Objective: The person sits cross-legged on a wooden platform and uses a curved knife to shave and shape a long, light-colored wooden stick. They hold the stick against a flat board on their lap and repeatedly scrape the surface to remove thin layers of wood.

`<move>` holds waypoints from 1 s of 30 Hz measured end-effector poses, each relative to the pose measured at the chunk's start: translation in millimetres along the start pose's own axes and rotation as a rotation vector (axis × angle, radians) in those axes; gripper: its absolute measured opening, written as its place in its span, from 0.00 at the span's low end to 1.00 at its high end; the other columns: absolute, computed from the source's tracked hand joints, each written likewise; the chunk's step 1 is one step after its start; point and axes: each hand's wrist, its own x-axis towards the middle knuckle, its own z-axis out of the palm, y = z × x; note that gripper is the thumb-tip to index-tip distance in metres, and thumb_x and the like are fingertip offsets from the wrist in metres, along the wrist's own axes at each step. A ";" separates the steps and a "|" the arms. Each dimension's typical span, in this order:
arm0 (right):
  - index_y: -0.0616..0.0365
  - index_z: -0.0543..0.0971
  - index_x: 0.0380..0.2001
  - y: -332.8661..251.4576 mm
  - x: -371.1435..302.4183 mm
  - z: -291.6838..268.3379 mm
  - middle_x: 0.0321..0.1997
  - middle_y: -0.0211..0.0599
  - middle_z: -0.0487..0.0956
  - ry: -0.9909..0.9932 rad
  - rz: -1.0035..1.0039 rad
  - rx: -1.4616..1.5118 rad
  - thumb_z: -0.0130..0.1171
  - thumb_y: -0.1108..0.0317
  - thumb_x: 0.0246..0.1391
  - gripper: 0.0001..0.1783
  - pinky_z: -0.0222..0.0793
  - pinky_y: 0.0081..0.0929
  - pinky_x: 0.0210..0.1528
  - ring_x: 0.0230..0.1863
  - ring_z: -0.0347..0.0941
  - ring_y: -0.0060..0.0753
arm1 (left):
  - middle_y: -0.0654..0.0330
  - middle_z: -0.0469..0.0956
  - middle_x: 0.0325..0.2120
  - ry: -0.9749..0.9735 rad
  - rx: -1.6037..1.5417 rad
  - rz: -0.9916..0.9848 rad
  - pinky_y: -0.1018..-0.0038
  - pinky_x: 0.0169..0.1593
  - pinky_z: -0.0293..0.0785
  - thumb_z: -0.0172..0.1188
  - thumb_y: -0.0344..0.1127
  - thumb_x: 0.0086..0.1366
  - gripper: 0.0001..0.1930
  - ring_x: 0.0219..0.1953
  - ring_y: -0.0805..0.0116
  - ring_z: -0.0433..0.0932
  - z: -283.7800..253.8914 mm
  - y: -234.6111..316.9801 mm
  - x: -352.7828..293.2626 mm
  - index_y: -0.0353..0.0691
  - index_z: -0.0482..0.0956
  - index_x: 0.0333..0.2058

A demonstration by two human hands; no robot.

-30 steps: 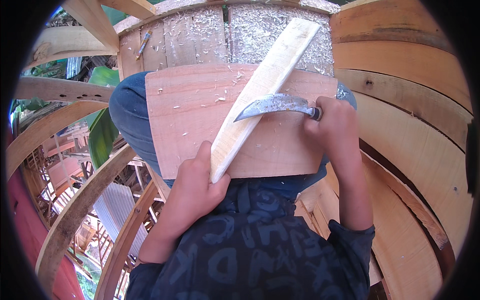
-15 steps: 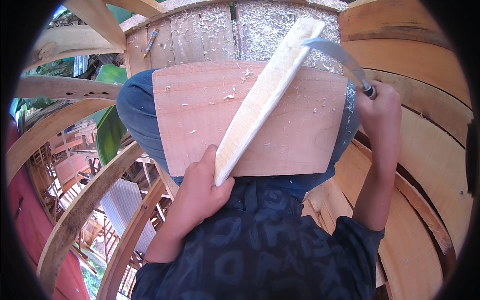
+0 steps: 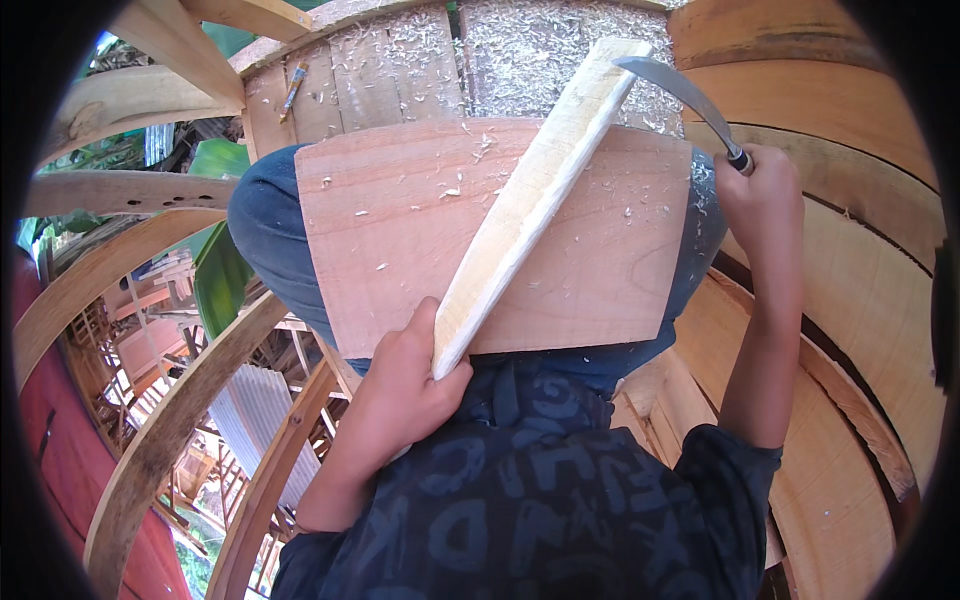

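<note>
A long pale piece of wood (image 3: 545,190) with roughly cut faces slants up and to the right across a flat wooden board (image 3: 390,240) on my lap. My left hand (image 3: 415,365) is closed round its near end. In my right hand (image 3: 760,195) is the dark handle of a curved knife (image 3: 690,97), shaped like a sickle. The blade reaches left, and its tip is at the right edge of the wood near the far end; whether it touches I cannot tell. A few shavings lie on the board.
Pale wood shavings (image 3: 520,50) cover the plank floor (image 3: 375,75) beyond my knees. A small slim tube or marker (image 3: 293,90) lies there at the far left. Wide planks (image 3: 800,120) line the right side. Curved timber ribs (image 3: 165,430) stand on the left, with gaps between them.
The knife has risen slightly, and its tip now sits nearer the far end of the wood. My left hand keeps its hold. The whole view has shifted a little.
</note>
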 end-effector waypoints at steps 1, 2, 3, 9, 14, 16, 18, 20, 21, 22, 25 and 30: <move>0.62 0.79 0.18 -0.6 -8.5 -2.6 0.19 0.54 0.76 -0.030 -0.007 0.029 0.59 0.61 0.46 0.15 0.73 0.46 0.31 0.25 0.76 0.56 | 0.30 0.75 0.27 0.000 -0.003 -0.009 0.53 0.39 0.72 0.57 0.29 0.55 0.16 0.36 0.29 0.76 -0.1 0.8 0.0 0.29 0.66 0.40; 0.62 0.79 0.18 -3.9 -23.0 0.1 0.19 0.53 0.77 -0.044 -0.096 0.011 0.59 0.61 0.45 0.14 0.73 0.46 0.31 0.25 0.76 0.56 | 0.30 0.75 0.27 -0.002 -0.002 -0.023 0.52 0.39 0.71 0.57 0.29 0.55 0.16 0.36 0.29 0.75 0.1 2.0 -0.9 0.29 0.66 0.41; 0.62 0.79 0.18 -11.0 -41.5 7.3 0.19 0.53 0.77 -0.055 -0.183 -0.006 0.60 0.61 0.44 0.14 0.73 0.46 0.31 0.25 0.76 0.56 | 0.30 0.75 0.26 -0.010 0.002 -0.019 0.52 0.39 0.71 0.57 0.29 0.55 0.16 0.36 0.29 0.75 -0.5 2.1 -0.3 0.29 0.65 0.40; 0.62 0.79 0.17 -21.1 -35.6 26.3 0.20 0.52 0.77 -0.046 -0.243 -0.061 0.60 0.62 0.42 0.13 0.74 0.45 0.31 0.25 0.77 0.56 | 0.31 0.74 0.26 -0.032 0.033 -0.037 0.52 0.39 0.71 0.56 0.29 0.56 0.16 0.36 0.28 0.75 -2.4 6.0 0.5 0.28 0.65 0.40; 0.64 0.78 0.17 6.4 14.7 9.2 0.19 0.52 0.77 0.081 0.065 -0.027 0.60 0.61 0.44 0.15 0.74 0.44 0.31 0.25 0.77 0.57 | 0.31 0.74 0.25 -0.019 0.022 -0.002 0.53 0.39 0.71 0.57 0.28 0.55 0.16 0.36 0.28 0.75 1.4 1.2 -3.3 0.28 0.65 0.41; 0.63 0.78 0.17 -0.2 4.5 -1.8 0.18 0.51 0.76 0.032 0.021 0.029 0.60 0.61 0.44 0.14 0.74 0.43 0.30 0.25 0.77 0.57 | 0.35 0.73 0.25 0.006 0.007 0.005 0.57 0.37 0.70 0.54 0.27 0.54 0.15 0.32 0.35 0.75 2.8 0.5 -3.6 0.30 0.66 0.40; 0.63 0.78 0.16 -14.1 -22.9 -2.2 0.18 0.52 0.76 -0.043 -0.106 0.016 0.60 0.61 0.44 0.14 0.74 0.43 0.30 0.25 0.77 0.57 | 0.37 0.73 0.24 0.026 0.015 0.000 0.59 0.35 0.70 0.53 0.26 0.54 0.14 0.30 0.37 0.76 4.2 -1.6 -4.0 0.30 0.67 0.40; 0.62 0.78 0.16 -31.5 -53.3 7.1 0.18 0.52 0.76 -0.133 -0.298 -0.075 0.60 0.62 0.43 0.13 0.74 0.43 0.30 0.24 0.77 0.57 | 0.37 0.73 0.24 0.028 0.044 -0.001 0.58 0.35 0.71 0.54 0.26 0.54 0.14 0.30 0.35 0.76 5.2 -0.7 -2.8 0.30 0.66 0.39; 0.62 0.78 0.16 -28.7 -54.4 12.6 0.18 0.52 0.76 -0.113 -0.305 -0.080 0.60 0.62 0.43 0.13 0.74 0.43 0.31 0.25 0.77 0.57 | 0.37 0.73 0.23 0.037 0.074 -0.012 0.57 0.35 0.71 0.54 0.26 0.54 0.13 0.31 0.34 0.76 5.7 0.2 -2.9 0.30 0.66 0.39; 0.61 0.78 0.16 -25.5 -53.1 18.7 0.18 0.53 0.76 -0.093 -0.311 -0.084 0.60 0.62 0.43 0.13 0.74 0.44 0.31 0.25 0.77 0.57 | 0.36 0.74 0.23 0.047 0.104 -0.022 0.56 0.35 0.71 0.54 0.26 0.54 0.13 0.31 0.33 0.76 6.2 1.1 -3.4 0.31 0.66 0.39; 0.63 0.79 0.17 -10.4 -29.2 21.1 0.20 0.55 0.76 -0.050 -0.181 -0.083 0.59 0.62 0.45 0.13 0.73 0.45 0.31 0.25 0.76 0.59 | 0.36 0.74 0.22 0.064 0.142 -0.012 0.53 0.34 0.71 0.55 0.26 0.55 0.13 0.31 0.32 0.76 7.1 0.7 -4.8 0.31 0.66 0.39; 0.64 0.78 0.19 15.3 -0.1 1.7 0.20 0.55 0.76 0.051 0.070 -0.045 0.58 0.62 0.46 0.14 0.72 0.45 0.30 0.25 0.75 0.61 | 0.35 0.74 0.21 0.032 0.150 -0.016 0.52 0.34 0.71 0.56 0.27 0.56 0.13 0.30 0.32 0.76 3.9 4.6 -3.7 0.31 0.65 0.38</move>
